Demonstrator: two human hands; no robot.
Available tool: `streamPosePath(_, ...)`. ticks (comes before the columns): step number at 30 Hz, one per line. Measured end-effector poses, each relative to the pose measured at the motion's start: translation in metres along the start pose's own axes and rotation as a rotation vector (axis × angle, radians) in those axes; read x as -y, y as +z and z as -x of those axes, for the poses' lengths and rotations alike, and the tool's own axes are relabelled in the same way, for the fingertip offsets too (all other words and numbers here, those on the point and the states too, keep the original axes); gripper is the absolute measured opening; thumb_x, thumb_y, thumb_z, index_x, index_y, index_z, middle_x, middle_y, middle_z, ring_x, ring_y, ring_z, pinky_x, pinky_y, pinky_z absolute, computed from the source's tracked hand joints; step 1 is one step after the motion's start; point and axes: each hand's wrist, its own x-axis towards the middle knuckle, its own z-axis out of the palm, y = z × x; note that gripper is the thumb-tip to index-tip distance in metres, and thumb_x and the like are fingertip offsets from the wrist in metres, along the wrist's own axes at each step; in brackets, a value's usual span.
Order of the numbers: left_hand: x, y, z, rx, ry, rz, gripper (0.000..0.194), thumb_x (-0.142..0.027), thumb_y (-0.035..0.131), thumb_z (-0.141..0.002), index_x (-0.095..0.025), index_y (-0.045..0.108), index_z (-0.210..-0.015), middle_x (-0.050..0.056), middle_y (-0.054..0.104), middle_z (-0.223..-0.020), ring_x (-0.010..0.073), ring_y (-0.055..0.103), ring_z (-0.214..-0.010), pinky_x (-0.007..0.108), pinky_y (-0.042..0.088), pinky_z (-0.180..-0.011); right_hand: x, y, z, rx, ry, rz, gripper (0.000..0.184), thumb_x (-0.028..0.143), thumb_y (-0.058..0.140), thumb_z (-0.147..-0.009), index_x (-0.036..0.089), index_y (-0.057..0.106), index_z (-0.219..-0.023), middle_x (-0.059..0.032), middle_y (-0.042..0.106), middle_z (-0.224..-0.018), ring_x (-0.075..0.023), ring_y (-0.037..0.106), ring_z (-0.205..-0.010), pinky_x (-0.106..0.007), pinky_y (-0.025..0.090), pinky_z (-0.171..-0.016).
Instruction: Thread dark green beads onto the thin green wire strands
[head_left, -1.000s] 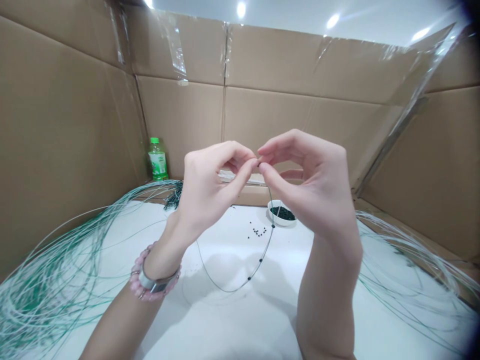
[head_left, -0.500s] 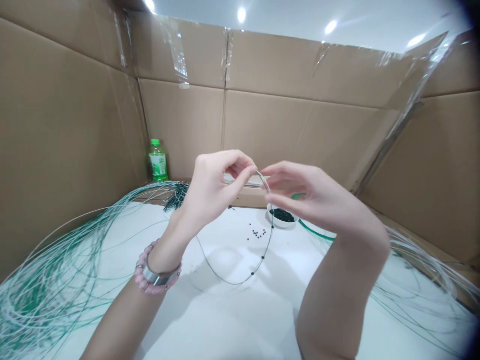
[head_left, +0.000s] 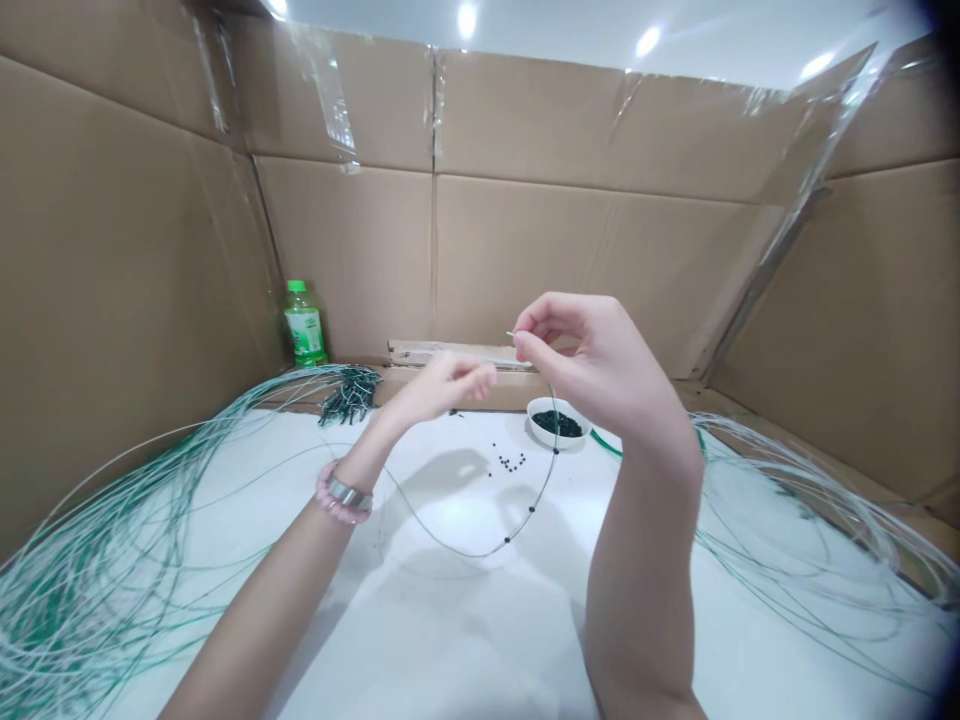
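Note:
My right hand (head_left: pixel 600 365) is raised and pinches the upper end of a thin wire (head_left: pixel 465 552). The wire hangs in a loop down to the white tabletop (head_left: pixel 480 640) and carries a few small dark beads (head_left: pixel 531 509). My left hand (head_left: pixel 442 385), with a pink bead bracelet and a metal band at the wrist, reaches forward and low, its fingers drawn together; I cannot see anything in them. It hovers left of some loose dark beads (head_left: pixel 510 463) and a small white bowl (head_left: pixel 555 423) holding more beads.
Large bundles of green and white wire lie at the left (head_left: pixel 112 520) and right (head_left: pixel 810 520). A cluster of dark wire ends (head_left: pixel 349 392) lies at the back. A green bottle (head_left: pixel 304 325) stands in the back left corner. Cardboard walls (head_left: pixel 585 250) enclose the table.
My hands have parted. The left hand let go of the wire end and moved forward and down toward the table; the right hand kept its pinch on the wire and rose slightly.

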Motion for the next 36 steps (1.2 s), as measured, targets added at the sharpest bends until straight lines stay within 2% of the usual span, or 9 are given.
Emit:
streamPosePath(3,0.032,0.030,-0.004,0.279,-0.078,-0.159,0.014,-0.024,0.062,-0.071,-0.011,0.067,-0.070,0.004,0.066,-0.065,0.0115,0.057,-0.057,0.021,0.042,-0.056,0.004,0.000,0.000,-0.032,-0.005,-0.027,0.012,0.015,0.052,-0.080,0.016,0.057,-0.069,0.0013,0.060,-0.067,-0.0087,0.056,-0.062,-0.020,0.041,-0.051)
streamPosePath(7,0.055,0.071,-0.002,0.432,-0.099,-0.228,0.016,-0.020,0.066,-0.062,-0.015,0.069,-0.077,0.002,0.066,-0.070,0.0104,0.054,-0.056,0.020,0.036,-0.051,0.006,-0.001,0.000,-0.052,-0.005,-0.103,0.012,0.017,0.053,-0.080,0.015,0.058,-0.070,0.0018,0.057,-0.066,-0.0077,0.054,-0.061,-0.020,0.042,-0.054)
streamPosePath(11,0.060,0.092,0.003,0.451,-0.082,-0.267,0.020,-0.016,0.062,-0.059,-0.017,0.069,-0.078,0.003,0.066,-0.073,0.0121,0.054,-0.060,0.021,0.036,-0.053,0.006,-0.002,0.000,-0.056,-0.011,-0.154,0.012,0.019,0.055,-0.080,0.016,0.059,-0.069,0.0023,0.056,-0.064,-0.0070,0.053,-0.059,-0.019,0.041,-0.051)
streamPosePath(21,0.058,0.101,0.008,0.351,-0.008,-0.244,0.017,-0.008,0.050,-0.061,-0.014,0.065,-0.062,0.004,0.063,-0.060,0.0122,0.050,-0.052,0.023,0.034,-0.051,0.006,-0.001,0.001,-0.051,-0.036,-0.167,0.012,0.019,0.056,-0.082,0.015,0.061,-0.072,0.0018,0.059,-0.065,-0.0068,0.055,-0.060,-0.017,0.043,-0.052)
streamPosePath(24,0.048,0.087,0.003,0.274,0.026,-0.188,0.015,-0.007,0.052,-0.064,-0.013,0.065,-0.061,0.004,0.063,-0.058,0.0114,0.049,-0.049,0.024,0.035,-0.050,0.005,0.000,0.001,-0.053,-0.030,-0.166,0.011,0.020,0.057,-0.082,0.016,0.062,-0.072,0.0016,0.059,-0.065,-0.0074,0.056,-0.060,-0.018,0.044,-0.052)
streamPosePath(28,0.023,0.038,-0.002,0.087,0.123,-0.036,0.014,-0.015,0.054,-0.076,-0.012,0.068,-0.076,0.005,0.069,-0.073,0.0123,0.059,-0.065,0.023,0.046,-0.062,0.006,0.004,0.000,-0.137,-0.082,-0.223,0.009,0.017,0.059,-0.080,0.018,0.060,-0.071,0.0025,0.057,-0.064,-0.0079,0.055,-0.059,-0.019,0.048,-0.052)
streamPosePath(30,0.006,0.011,0.000,-0.143,0.183,0.083,0.016,-0.024,0.056,-0.081,-0.013,0.067,-0.081,0.006,0.069,-0.080,0.0120,0.062,-0.072,0.024,0.050,-0.068,0.009,0.008,0.000,-0.211,-0.142,-0.263,0.010,0.015,0.059,-0.080,0.018,0.059,-0.071,0.0030,0.057,-0.066,-0.0077,0.055,-0.060,-0.019,0.050,-0.052)
streamPosePath(33,-0.021,-0.014,0.006,-0.637,0.469,0.605,0.007,-0.024,0.068,-0.075,-0.017,0.069,-0.073,-0.001,0.066,-0.066,0.0061,0.060,-0.057,0.016,0.050,-0.056,0.020,0.018,0.001,-0.330,-0.231,-0.324,0.009,0.014,0.058,-0.082,0.019,0.059,-0.075,0.0024,0.058,-0.071,-0.0090,0.060,-0.067,-0.019,0.054,-0.055)
streamPosePath(36,-0.047,-0.021,0.014,-0.772,0.598,0.960,0.006,-0.027,0.070,-0.074,-0.021,0.072,-0.073,-0.005,0.066,-0.062,0.0015,0.058,-0.051,0.009,0.049,-0.050,0.031,0.028,0.005,-0.415,-0.307,-0.354,0.007,0.013,0.057,-0.084,0.019,0.058,-0.081,0.0006,0.062,-0.078,-0.0110,0.064,-0.078,-0.020,0.057,-0.060)
